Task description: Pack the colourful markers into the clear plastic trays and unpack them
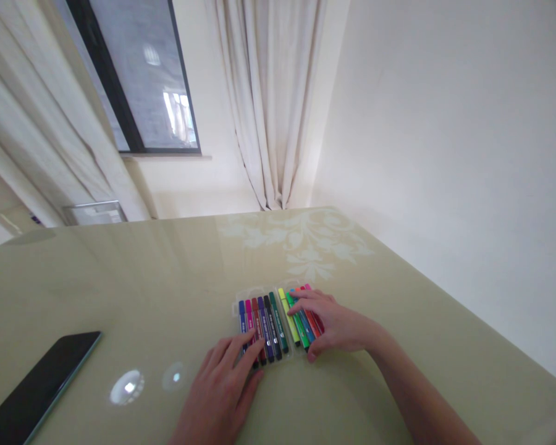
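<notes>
A clear plastic marker case (236, 309) lies unfolded on the table, with several coloured markers (273, 324) side by side in its two halves. The left half has blue, pink, red, purple, black and dark green ones; the right half has a yellow marker (289, 316), then green, blue and red ones. My left hand (225, 380) rests with outstretched fingers on the lower ends of the left-hand markers. Over the right half, my right hand (331, 321) arches with fingers and thumb apart, the thumb near the lower ends. It partly hides the red and pink markers.
A dark phone-like device (41, 386) lies on the glossy pale table (143, 278) at the left. Past the table's far edge hang cream curtains (271, 105) beside a dark-framed window (143, 74). A white wall (454, 154) runs along the right side.
</notes>
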Demonstrator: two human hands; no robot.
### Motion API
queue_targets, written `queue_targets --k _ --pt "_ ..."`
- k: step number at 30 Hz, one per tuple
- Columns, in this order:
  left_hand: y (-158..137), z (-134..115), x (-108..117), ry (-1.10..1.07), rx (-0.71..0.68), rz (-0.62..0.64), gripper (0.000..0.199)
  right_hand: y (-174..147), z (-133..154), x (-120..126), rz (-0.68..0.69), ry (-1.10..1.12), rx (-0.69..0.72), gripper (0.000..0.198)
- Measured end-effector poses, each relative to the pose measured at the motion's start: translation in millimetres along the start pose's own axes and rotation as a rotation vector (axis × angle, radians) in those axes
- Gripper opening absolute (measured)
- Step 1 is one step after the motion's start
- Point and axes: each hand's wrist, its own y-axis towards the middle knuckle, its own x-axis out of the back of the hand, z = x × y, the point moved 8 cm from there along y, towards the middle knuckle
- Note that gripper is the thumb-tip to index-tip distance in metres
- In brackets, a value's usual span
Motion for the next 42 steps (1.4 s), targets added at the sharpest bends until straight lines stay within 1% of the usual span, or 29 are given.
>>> queue_targets --k 3,6,9,14,21,23,26,29,36,42 --pt "0 0 -1 0.009 -0.003 0.0 0.043 0 1 -1 0.02 0.003 -0.002 0.076" --pt "1 0 0 0.011 -0.012 -0.013 0.042 -1 1 1 0.009 0.011 0.015 0.075" --pt "1 0 0 0.01 -0.008 -0.013 0.042 -2 2 2 0.008 0.023 0.037 0.07" --pt "1 -1 2 0.006 -0.007 -0.018 0.042 -4 14 4 0.003 0.056 0.095 0.061" --pt "0 0 0 0.014 -0.008 0.002 0.043 -7 22 8 -0.007 0.088 0.084 0.057" --pt "0 0 -1 0.016 -0.012 0.002 0.044 -9 25 12 -0.045 0.087 0.12 0.05" --pt "0 0 -1 0.008 -0.008 0.005 0.044 -10 32 19 -0.101 0.123 0.204 0.033" --pt "0 0 -1 0.005 -0.002 0.002 0.044 -10 35 22 -0.105 0.182 0.261 0.025" --pt "1 -1 -2 0.008 0.001 0.014 0.044 -8 30 17 -0.073 0.163 0.254 0.026" --pt "1 0 -3 0.001 0.01 0.024 0.044 -6 17 5 0.019 0.111 0.116 0.036"
